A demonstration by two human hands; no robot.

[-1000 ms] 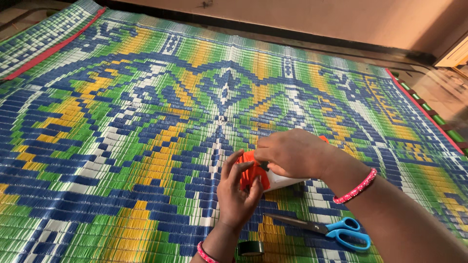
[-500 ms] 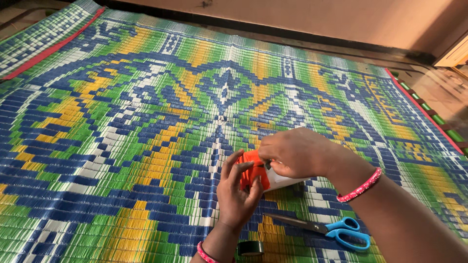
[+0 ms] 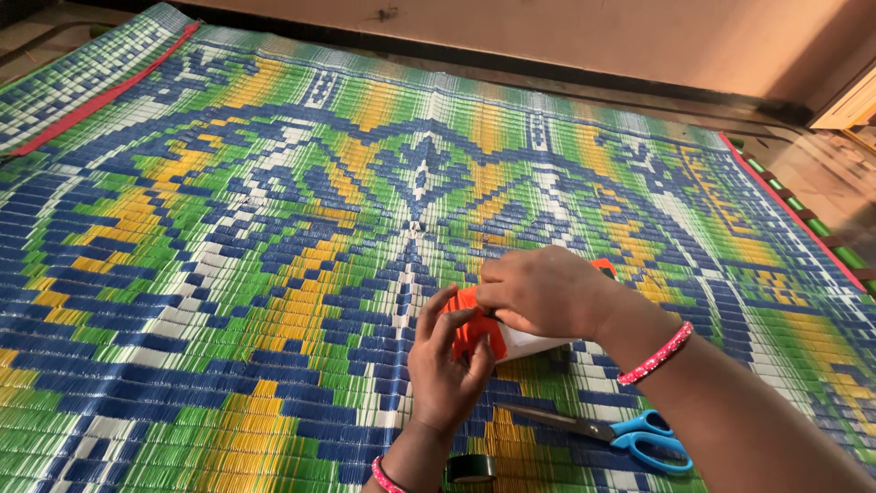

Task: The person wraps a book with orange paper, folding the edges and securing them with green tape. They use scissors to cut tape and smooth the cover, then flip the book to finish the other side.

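Small orange-and-white paper-covered object [image 3: 493,336] held just above woven plastic mat [image 3: 228,256], between both hands. Looks light, thin-skinned, easily creased or torn; best taken by firmer ends, not pinched mid-body. Left hand [image 3: 444,365] cups orange end, fingers curled against it. Right hand [image 3: 538,292] clamps top, fingertips pressed together on it. Blue-handled scissors [image 3: 620,427] near, on mat; dark tape roll [image 3: 472,468] beside left wrist.

Orange & white box [image 3: 493,336] lay on its side, low on the mat [image 3: 228,274], a bit right of mid.
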